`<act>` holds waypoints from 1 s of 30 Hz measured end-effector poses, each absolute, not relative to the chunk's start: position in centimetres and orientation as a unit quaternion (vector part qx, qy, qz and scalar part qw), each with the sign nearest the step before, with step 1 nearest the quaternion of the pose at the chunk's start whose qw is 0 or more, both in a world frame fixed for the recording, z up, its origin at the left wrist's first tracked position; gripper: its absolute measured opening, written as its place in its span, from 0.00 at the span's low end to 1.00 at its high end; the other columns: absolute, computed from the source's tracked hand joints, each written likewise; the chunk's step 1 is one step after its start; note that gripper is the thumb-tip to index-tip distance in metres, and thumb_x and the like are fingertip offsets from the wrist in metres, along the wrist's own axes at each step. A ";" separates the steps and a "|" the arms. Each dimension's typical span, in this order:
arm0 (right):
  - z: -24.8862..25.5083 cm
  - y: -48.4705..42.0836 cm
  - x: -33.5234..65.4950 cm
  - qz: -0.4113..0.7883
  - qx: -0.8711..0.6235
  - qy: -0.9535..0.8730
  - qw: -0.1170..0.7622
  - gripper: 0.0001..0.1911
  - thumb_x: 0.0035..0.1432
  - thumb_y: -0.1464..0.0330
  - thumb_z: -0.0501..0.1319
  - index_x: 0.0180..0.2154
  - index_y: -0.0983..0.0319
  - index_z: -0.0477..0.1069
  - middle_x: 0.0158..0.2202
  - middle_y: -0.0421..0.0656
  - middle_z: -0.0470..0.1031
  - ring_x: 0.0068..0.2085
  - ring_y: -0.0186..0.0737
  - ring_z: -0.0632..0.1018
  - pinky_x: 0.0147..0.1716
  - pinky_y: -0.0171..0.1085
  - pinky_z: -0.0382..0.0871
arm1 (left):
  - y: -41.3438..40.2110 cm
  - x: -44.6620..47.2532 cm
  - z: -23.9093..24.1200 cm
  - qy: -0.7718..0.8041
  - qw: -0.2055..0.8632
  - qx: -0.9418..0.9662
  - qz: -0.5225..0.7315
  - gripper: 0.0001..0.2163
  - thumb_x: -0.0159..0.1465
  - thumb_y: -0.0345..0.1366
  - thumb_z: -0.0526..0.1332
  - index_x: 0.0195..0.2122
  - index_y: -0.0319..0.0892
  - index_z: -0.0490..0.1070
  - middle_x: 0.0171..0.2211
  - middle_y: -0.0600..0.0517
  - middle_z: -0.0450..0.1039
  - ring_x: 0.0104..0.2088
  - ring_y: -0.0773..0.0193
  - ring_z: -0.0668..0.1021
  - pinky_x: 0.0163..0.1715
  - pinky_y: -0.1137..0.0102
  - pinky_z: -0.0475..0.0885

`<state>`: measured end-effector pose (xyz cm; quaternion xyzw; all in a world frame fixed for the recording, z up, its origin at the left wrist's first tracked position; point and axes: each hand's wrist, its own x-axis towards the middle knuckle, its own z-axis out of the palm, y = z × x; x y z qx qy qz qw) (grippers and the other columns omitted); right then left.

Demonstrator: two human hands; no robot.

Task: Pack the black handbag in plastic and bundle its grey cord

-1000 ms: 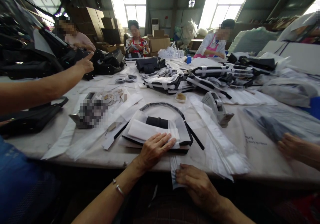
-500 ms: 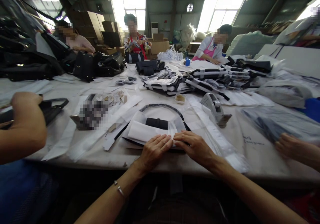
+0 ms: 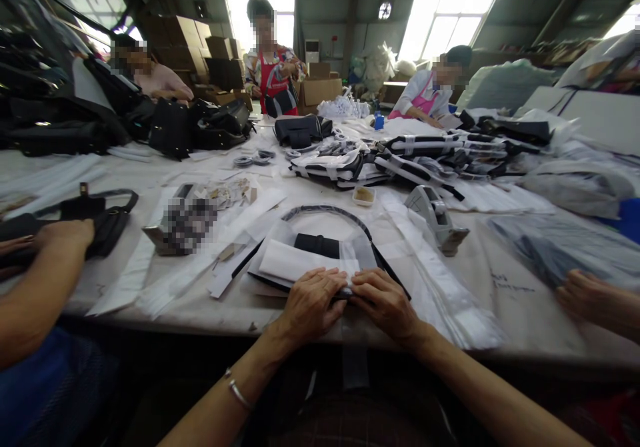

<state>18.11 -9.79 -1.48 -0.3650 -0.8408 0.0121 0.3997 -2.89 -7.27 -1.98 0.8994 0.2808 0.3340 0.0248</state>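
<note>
A flat black bag (image 3: 320,245) wrapped in white paper (image 3: 295,264) lies on the table in front of me, its curved strap (image 3: 325,212) arching away from me. My left hand (image 3: 310,304) and my right hand (image 3: 385,300) rest side by side on the bag's near edge, fingertips meeting. Both hands have their fingers curled down, pressing or pinching the paper-covered edge.
A tape dispenser (image 3: 435,217) stands right of the bag, a small dish (image 3: 363,195) behind it. Plastic sleeves (image 3: 440,280) lie to the right. A neighbour's arm (image 3: 45,267) holds a black bag (image 3: 95,217) at left; another person's hand (image 3: 590,297) is at right. Piled bags (image 3: 400,154) fill the far table.
My right hand came up from below the table edge and joined my left on the bag's near edge. The neighbour's arm at left dropped from pointing to the black bag.
</note>
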 end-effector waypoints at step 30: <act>2.1 -12.4 17.1 -0.011 -0.297 -0.904 0.307 0.12 0.68 0.75 0.52 0.44 0.60 0.74 0.36 0.43 0.80 0.40 0.39 0.78 0.47 0.43 0.66 | -7.8 -1.6 -4.3 0.290 -0.096 0.877 0.372 0.11 0.73 0.33 0.52 0.48 0.43 0.73 0.51 0.49 0.77 0.55 0.60 0.76 0.53 0.63 0.69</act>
